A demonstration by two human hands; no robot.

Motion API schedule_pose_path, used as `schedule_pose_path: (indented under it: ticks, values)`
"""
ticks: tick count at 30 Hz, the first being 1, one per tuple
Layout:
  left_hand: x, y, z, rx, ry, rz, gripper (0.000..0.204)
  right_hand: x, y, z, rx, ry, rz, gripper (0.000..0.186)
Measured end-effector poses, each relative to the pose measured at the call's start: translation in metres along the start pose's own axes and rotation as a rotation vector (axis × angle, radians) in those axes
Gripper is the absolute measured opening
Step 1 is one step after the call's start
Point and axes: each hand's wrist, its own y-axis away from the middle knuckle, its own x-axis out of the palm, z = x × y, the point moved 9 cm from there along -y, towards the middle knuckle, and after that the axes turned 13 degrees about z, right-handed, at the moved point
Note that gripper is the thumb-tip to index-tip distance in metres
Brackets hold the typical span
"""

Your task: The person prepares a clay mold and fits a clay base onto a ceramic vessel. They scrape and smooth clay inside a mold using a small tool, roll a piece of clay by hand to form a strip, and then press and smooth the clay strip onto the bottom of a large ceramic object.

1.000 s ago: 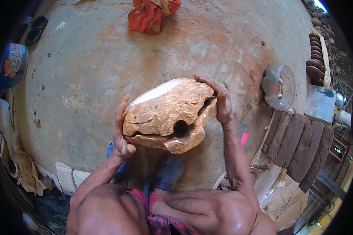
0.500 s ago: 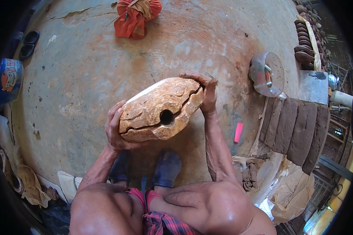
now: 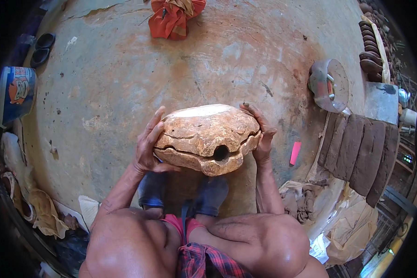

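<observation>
Between my two hands is a stained, yellow-brown two-part mould (image 3: 194, 134), its halves closed together along an uneven seam. A dark round hole opens at the seam on the side facing me, and the top shows a pale, whitish patch. My left hand (image 3: 149, 144) grips the left end, thumb below and fingers up the side. Around the right end is my right hand (image 3: 262, 132), its fingers over the far upper edge. The mould is held above the floor, in front of my dark blue shoes (image 3: 209, 194).
Thick clay slabs (image 3: 354, 150) lie side by side at the right, near a round container (image 3: 320, 85) with tools inside. A pink strip (image 3: 295, 153) lies on the floor. Further off sit a red cloth bundle (image 3: 171, 23) and, at left, a blue bucket (image 3: 21, 92).
The mould has turned from a slant with its right end high to nearly level. My right hand has come down with its end; both hands keep their hold.
</observation>
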Motion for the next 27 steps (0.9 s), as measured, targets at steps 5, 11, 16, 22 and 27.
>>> schedule_pose_path:
  ticks: [5, 11, 16, 22, 27]
  values:
    - [0.007, 0.004, 0.0, 0.008, -0.047, -0.116, 0.122, 0.006, -0.003, 0.006, -0.095, -0.018, 0.056, 0.107]
    - [-0.002, 0.002, -0.003, 0.062, -0.09, -0.099, 0.119, 0.008, 0.003, 0.005, -0.064, -0.045, -0.006, 0.104]
    - [-0.007, -0.01, -0.007, 0.028, -0.02, -0.005, 0.113, 0.006, 0.046, 0.002, 0.008, -0.113, -0.171, 0.104]
    - [0.005, -0.028, 0.009, -0.327, 0.241, 0.205, 0.104, -0.002, 0.093, -0.008, 0.401, -0.129, -0.399, 0.117]
    - [0.015, -0.075, 0.041, -0.591, 0.377, 0.157, 0.08, -0.026, 0.044, 0.018, 0.269, 0.191, -0.507, 0.109]
